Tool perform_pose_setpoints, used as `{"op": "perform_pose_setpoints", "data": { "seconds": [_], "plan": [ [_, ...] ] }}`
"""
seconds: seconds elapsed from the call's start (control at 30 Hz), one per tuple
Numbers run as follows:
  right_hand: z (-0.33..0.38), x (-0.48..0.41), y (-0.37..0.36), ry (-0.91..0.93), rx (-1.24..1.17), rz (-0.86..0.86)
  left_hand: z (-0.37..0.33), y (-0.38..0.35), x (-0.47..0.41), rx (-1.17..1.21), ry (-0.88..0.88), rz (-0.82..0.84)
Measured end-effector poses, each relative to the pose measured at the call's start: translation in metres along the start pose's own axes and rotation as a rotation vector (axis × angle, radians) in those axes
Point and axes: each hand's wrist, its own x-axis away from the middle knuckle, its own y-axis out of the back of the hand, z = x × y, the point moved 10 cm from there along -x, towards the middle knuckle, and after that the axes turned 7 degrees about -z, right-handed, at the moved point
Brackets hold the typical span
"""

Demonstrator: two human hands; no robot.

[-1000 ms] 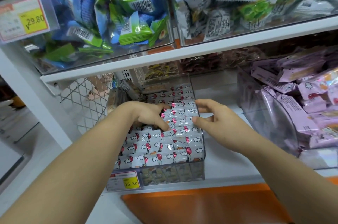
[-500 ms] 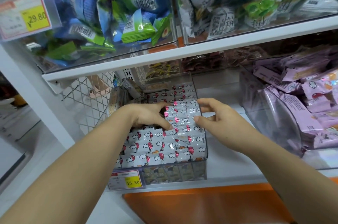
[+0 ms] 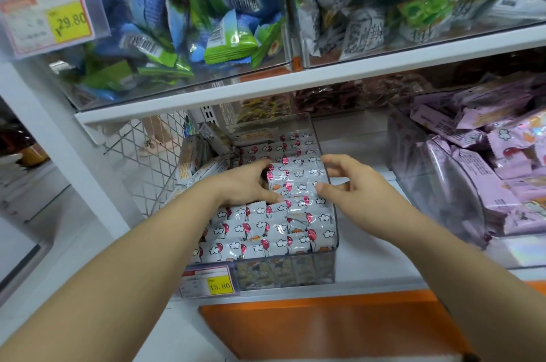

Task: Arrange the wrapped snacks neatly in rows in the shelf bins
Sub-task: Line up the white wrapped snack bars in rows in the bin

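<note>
A clear bin point(image 3: 331, 267) on the lower shelf holds white wrapped snacks point(image 3: 266, 231) printed with red balloons and clouds, laid in rows. My left hand point(image 3: 245, 184) is inside the bin, fingers curled round the left ends of a short stack of these packets point(image 3: 295, 181). My right hand point(image 3: 351, 184) reaches over the bin's right wall, with its curved thumb and forefinger touching the right ends of the same stack. Several packets of another kind point(image 3: 201, 152) stand loosely at the bin's back left.
A clear bin of pink packets point(image 3: 487, 172) stands close on the right. Overhead, a white shelf point(image 3: 295, 87) carries bins of blue and green packets point(image 3: 192, 21) and grey ones point(image 3: 384, 21). A wire mesh panel point(image 3: 147, 154) is on the left. An orange ledge point(image 3: 325, 323) lies below.
Both hands stay on the same stack of packets, drawn slightly closer together. The view has shifted a little.
</note>
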Motion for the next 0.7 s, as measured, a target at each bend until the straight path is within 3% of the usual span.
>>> {"op": "perform_pose_setpoints", "data": {
  "seconds": [0.2,0.53,0.7],
  "plan": [
    [0.003,0.001,0.000,0.044,0.046,0.005,-0.014,0.040,0.023,-0.026,-0.053,-0.095],
    [0.048,0.016,-0.010,0.381,0.345,-0.151,0.025,0.089,0.131,0.095,-0.157,-0.677],
    [0.061,0.025,-0.031,0.424,0.355,-0.081,0.051,0.080,0.154,0.051,-0.125,-0.762]
  ]
}}
